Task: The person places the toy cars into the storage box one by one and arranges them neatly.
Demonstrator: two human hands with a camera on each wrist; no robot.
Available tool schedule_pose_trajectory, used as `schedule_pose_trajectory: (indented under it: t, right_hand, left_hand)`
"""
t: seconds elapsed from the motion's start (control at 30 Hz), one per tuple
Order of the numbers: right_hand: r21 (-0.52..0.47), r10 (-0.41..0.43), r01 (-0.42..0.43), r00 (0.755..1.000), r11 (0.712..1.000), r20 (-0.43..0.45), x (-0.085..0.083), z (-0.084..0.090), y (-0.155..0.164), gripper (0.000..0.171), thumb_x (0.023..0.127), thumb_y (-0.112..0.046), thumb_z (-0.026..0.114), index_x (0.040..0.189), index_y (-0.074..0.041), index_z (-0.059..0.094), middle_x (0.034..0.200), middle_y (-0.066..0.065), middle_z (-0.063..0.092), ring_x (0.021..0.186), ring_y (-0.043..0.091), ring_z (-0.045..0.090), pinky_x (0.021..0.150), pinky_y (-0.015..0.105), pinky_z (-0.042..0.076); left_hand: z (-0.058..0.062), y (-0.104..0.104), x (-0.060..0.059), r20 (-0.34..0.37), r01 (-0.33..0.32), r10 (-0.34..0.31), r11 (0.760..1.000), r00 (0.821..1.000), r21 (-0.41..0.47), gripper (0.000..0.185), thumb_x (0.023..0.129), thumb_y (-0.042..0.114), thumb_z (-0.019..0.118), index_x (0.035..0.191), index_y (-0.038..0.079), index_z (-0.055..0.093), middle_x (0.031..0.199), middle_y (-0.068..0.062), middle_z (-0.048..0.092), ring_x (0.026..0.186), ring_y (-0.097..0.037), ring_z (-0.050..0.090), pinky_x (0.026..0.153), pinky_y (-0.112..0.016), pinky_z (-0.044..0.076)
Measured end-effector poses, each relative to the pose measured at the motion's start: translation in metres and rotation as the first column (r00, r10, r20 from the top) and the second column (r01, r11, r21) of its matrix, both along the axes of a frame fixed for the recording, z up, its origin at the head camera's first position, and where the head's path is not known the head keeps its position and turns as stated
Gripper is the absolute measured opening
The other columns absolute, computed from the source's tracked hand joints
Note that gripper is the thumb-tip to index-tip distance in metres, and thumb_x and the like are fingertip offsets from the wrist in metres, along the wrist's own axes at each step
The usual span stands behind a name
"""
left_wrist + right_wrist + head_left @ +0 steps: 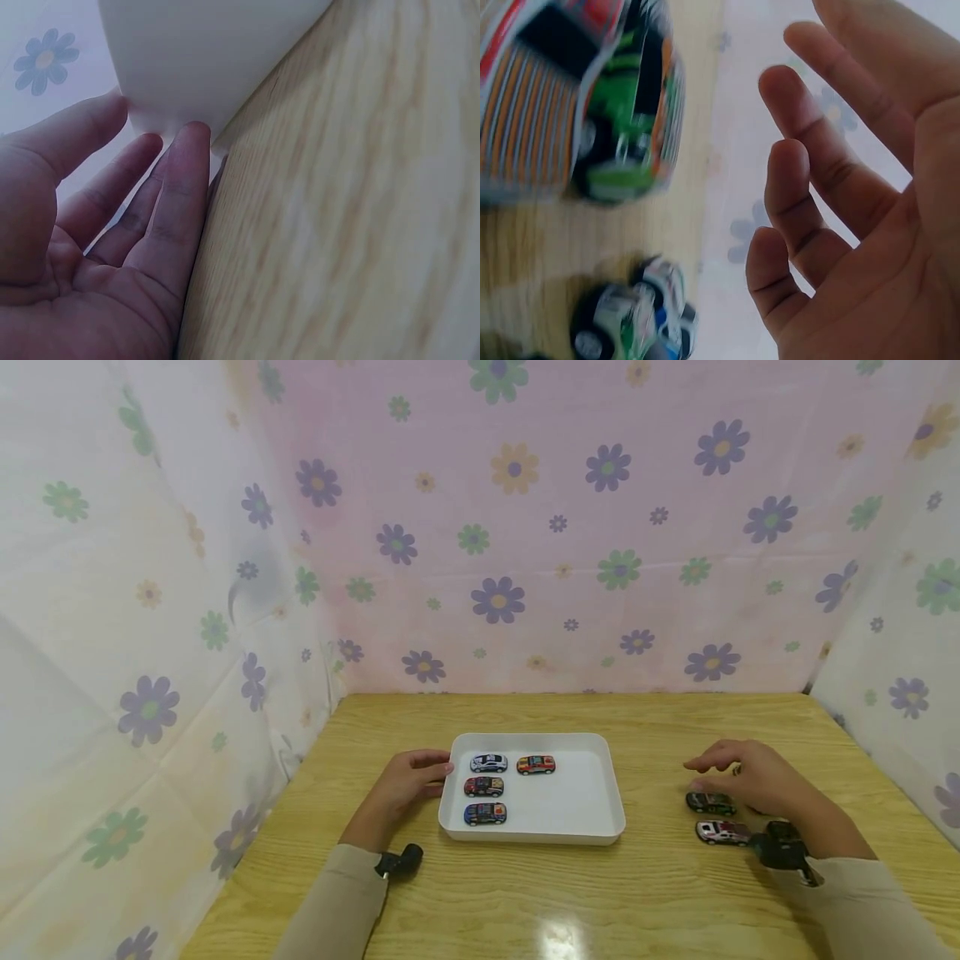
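Note:
A white tray (558, 838) lies on the table, holding several toy cars at its left and top: a white-and-blue car (488, 763), an orange-red car (536, 765), a dark red car (483, 787) and a blue car (485, 814). My left hand (405, 785) touches the tray's left end; in the left wrist view, extended fingers (187, 172) meet its wall. Over the toy cars at right, my right hand (765, 781) hovers with nothing held. Beneath it show a dark green car (708, 803) and a white-and-red car (722, 832); others are partly hidden.
The wooden table (555, 893) ends at a floral cloth (555, 635) behind it, with more cloth at both sides. In the right wrist view, a striped car (532, 127) and a green car (619, 142) stand close, blurred.

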State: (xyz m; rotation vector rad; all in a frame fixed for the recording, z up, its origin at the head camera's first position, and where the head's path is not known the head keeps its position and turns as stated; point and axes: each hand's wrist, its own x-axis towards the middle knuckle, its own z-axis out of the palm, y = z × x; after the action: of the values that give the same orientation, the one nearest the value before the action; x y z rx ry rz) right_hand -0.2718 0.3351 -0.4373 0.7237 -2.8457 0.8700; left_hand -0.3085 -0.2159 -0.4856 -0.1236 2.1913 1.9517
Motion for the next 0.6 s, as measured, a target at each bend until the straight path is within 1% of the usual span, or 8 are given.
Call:
schedule_pose_trajectory:
  t: [0.1, 0.23, 0.4, 0.47, 0.5, 0.6]
  right_hand:
    - [-0.03, 0.02, -0.019, 1.0, 0.999, 0.024, 0.001, -0.002, 0.009, 0.028, 0.094, -0.031, 0.078, 0.117, -0.017, 0.079, 0.113, -0.001, 0.074, 0.089, 0.001, 0.063, 0.067, 0.027, 0.052]
    - [-0.086, 0.048, -0.043, 0.997, 0.995, 0.06, 0.001, -0.006, 0.017, 0.027, 0.092, -0.026, 0.08, 0.115, -0.011, 0.08, 0.11, 0.005, 0.074, 0.086, 0.001, 0.063, 0.065, 0.026, 0.052]
    - [-0.086, 0.088, -0.079, 0.991, 0.993, 0.105, 0.0, -0.008, 0.026, 0.029, 0.091, -0.026, 0.081, 0.115, -0.009, 0.079, 0.11, 0.01, 0.075, 0.085, 0.002, 0.064, 0.064, 0.027, 0.054]
    - [-0.063, 0.092, -0.085, 0.988, 0.994, 0.122, -0.001, -0.009, 0.03, 0.031, 0.09, -0.03, 0.081, 0.114, -0.011, 0.08, 0.111, 0.008, 0.075, 0.088, 0.002, 0.065, 0.065, 0.026, 0.054]
    - [-0.057, 0.092, -0.085, 0.987, 0.995, 0.133, -0.001, -0.009, 0.031, 0.031, 0.09, -0.031, 0.082, 0.114, -0.012, 0.08, 0.111, 0.007, 0.075, 0.089, 0.003, 0.065, 0.066, 0.026, 0.055]
    - [-0.028, 0.089, -0.086, 0.985, 0.996, 0.146, -0.001, -0.01, 0.033, 0.03, 0.089, -0.035, 0.082, 0.113, -0.016, 0.081, 0.112, 0.004, 0.075, 0.093, 0.006, 0.067, 0.07, 0.026, 0.055]
  left_hand:
    - [0.0, 0.0, 0.001, -0.009, 0.008, -0.008, 1.0, 1.0, 0.0, 0.038, 0.093, 0.02, 0.08, 0.127, 0.007, 0.072, 0.13, -0.013, 0.069, 0.107, -0.024, 0.072, 0.089, -0.038, 0.063]
    - [0.002, -0.002, 0.001, -0.023, 0.015, -0.016, 1.0, 1.0, -0.016, 0.038, 0.094, 0.02, 0.079, 0.129, 0.006, 0.071, 0.131, -0.013, 0.069, 0.108, -0.025, 0.071, 0.089, -0.038, 0.063]
    - [0.005, -0.001, 0.003, -0.035, 0.026, -0.028, 0.998, 0.999, -0.057, 0.038, 0.096, 0.021, 0.076, 0.13, 0.006, 0.069, 0.132, -0.015, 0.068, 0.109, -0.025, 0.071, 0.09, -0.039, 0.063]
    - [0.005, 0.001, 0.003, -0.042, 0.039, -0.043, 0.995, 0.998, -0.091, 0.039, 0.097, 0.023, 0.074, 0.133, 0.007, 0.068, 0.131, -0.015, 0.068, 0.109, -0.025, 0.071, 0.089, -0.039, 0.063]
    - [0.005, 0.001, 0.003, -0.055, 0.053, -0.06, 0.991, 0.997, -0.122, 0.041, 0.098, 0.024, 0.073, 0.135, 0.007, 0.066, 0.131, -0.015, 0.068, 0.108, -0.025, 0.071, 0.088, -0.039, 0.063]
    - [0.005, 0.004, 0.004, -0.087, 0.089, -0.112, 0.969, 0.99, -0.232, 0.046, 0.101, 0.028, 0.069, 0.142, 0.01, 0.061, 0.127, -0.014, 0.068, 0.102, -0.023, 0.072, 0.083, -0.038, 0.064]
